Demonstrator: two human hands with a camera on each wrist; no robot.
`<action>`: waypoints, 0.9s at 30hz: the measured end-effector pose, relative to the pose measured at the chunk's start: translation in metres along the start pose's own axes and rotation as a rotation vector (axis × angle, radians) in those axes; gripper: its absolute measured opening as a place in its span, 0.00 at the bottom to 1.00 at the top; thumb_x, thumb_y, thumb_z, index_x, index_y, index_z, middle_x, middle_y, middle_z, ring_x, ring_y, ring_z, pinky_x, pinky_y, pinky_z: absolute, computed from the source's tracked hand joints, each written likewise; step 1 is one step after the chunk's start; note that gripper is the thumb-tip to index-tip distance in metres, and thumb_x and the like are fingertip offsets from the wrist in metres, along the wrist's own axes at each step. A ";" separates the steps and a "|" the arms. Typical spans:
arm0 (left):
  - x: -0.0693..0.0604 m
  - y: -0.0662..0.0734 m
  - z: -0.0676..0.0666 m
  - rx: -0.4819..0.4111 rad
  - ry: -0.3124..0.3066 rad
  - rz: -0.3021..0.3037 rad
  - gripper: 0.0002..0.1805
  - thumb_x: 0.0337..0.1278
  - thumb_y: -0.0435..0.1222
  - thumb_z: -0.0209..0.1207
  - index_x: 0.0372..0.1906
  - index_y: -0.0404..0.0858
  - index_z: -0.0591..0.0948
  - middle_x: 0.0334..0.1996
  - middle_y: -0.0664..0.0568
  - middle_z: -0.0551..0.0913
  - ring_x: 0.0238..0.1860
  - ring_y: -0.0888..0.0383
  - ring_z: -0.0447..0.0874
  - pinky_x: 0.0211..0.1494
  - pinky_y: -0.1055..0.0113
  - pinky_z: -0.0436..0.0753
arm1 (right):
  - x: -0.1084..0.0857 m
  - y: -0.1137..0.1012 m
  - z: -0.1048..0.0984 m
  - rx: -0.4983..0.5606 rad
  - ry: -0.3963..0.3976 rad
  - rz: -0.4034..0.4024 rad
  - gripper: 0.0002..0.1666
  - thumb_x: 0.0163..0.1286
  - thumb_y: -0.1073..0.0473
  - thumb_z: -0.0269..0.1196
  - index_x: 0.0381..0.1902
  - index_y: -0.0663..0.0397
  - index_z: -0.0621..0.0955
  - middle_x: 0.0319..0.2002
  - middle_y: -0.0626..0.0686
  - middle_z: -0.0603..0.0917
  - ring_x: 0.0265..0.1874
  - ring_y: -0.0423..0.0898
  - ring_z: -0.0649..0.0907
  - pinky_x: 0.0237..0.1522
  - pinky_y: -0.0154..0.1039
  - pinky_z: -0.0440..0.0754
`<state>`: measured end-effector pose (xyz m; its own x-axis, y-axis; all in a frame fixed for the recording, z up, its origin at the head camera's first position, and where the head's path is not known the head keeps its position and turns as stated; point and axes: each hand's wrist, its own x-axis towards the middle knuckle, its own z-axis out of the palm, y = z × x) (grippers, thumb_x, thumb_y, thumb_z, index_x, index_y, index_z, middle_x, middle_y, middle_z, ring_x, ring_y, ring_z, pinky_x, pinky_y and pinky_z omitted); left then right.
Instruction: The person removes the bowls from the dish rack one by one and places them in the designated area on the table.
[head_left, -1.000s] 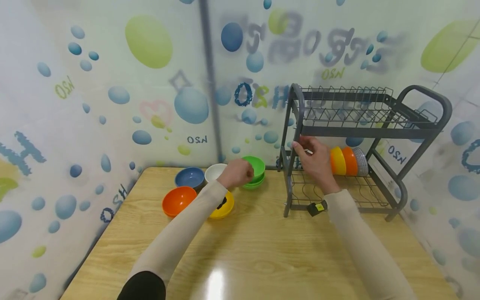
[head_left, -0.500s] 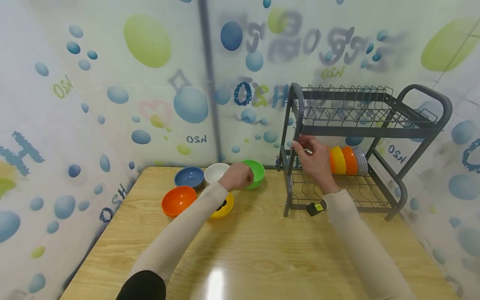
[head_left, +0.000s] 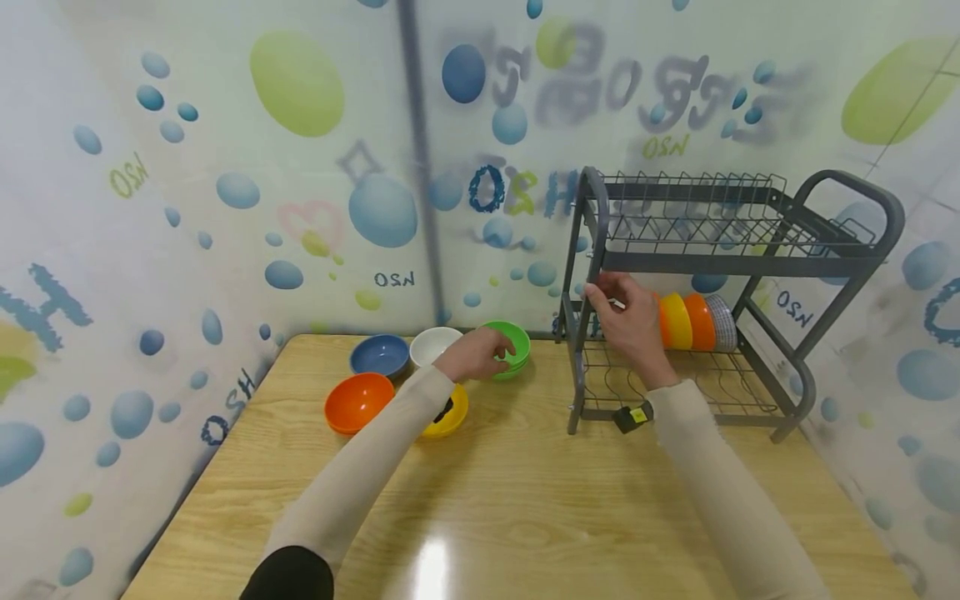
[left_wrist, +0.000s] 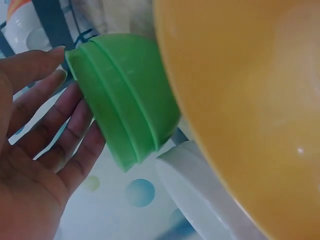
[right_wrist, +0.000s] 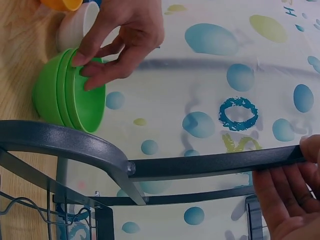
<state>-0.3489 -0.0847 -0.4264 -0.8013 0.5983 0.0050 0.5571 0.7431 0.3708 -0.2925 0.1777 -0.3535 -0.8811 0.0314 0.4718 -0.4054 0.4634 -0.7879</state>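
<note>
My left hand is over a stack of three green bowls, its fingers parted at the rim. In the left wrist view the fingers are spread beside the nested green bowls, not curled round them. My right hand holds the left upright of a dark grey two-tier dish rack; in the right wrist view thumb and fingers lie on either side of the bar. On the rack's lower tier, orange and yellow bowls and a grey patterned bowl stand on edge in a row.
Left of the green stack are a white bowl, a blue bowl, an orange bowl and a yellow bowl, partly behind the left forearm. The wooden table meets a patterned wall covering at the back.
The top green bowl, raised in my left hand a second ago, has come down into the stack. My left fingers have since loosened and spread. The right hand has stayed on the rack.
</note>
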 end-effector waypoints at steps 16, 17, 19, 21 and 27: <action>0.006 0.029 -0.021 -0.157 0.175 0.093 0.22 0.72 0.44 0.62 0.64 0.40 0.80 0.52 0.48 0.84 0.55 0.48 0.83 0.60 0.59 0.82 | 0.003 0.004 -0.002 0.004 -0.082 0.079 0.32 0.75 0.38 0.60 0.63 0.57 0.78 0.61 0.58 0.82 0.62 0.54 0.81 0.69 0.54 0.76; 0.006 0.033 -0.023 -0.175 0.188 0.095 0.22 0.72 0.45 0.61 0.65 0.41 0.80 0.52 0.49 0.84 0.56 0.48 0.83 0.60 0.59 0.82 | 0.004 0.004 -0.003 0.002 -0.091 0.092 0.33 0.75 0.37 0.60 0.64 0.56 0.78 0.62 0.57 0.82 0.63 0.54 0.81 0.70 0.54 0.76; 0.006 0.041 -0.028 -0.213 0.212 0.107 0.23 0.72 0.45 0.61 0.66 0.41 0.79 0.54 0.49 0.84 0.56 0.49 0.83 0.61 0.58 0.82 | 0.004 0.004 -0.005 0.017 -0.104 0.106 0.34 0.75 0.36 0.60 0.65 0.56 0.77 0.63 0.58 0.82 0.64 0.55 0.80 0.70 0.55 0.75; 0.007 0.049 -0.034 -0.251 0.233 0.121 0.23 0.73 0.46 0.60 0.67 0.42 0.78 0.57 0.49 0.83 0.56 0.51 0.82 0.61 0.59 0.82 | 0.005 0.006 -0.007 0.027 -0.110 0.108 0.34 0.77 0.37 0.58 0.66 0.56 0.77 0.63 0.58 0.82 0.63 0.55 0.82 0.70 0.55 0.75; 0.012 0.070 -0.045 -0.358 0.285 0.145 0.25 0.73 0.49 0.59 0.69 0.44 0.76 0.57 0.52 0.83 0.56 0.56 0.82 0.59 0.63 0.83 | 0.007 0.012 -0.016 0.033 -0.084 0.086 0.30 0.81 0.40 0.53 0.67 0.54 0.77 0.62 0.58 0.83 0.55 0.55 0.86 0.68 0.52 0.78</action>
<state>-0.3291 -0.0395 -0.3584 -0.7768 0.5445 0.3164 0.5974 0.4781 0.6438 -0.3001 0.1981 -0.3532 -0.9298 -0.0047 0.3681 -0.3337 0.4329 -0.8374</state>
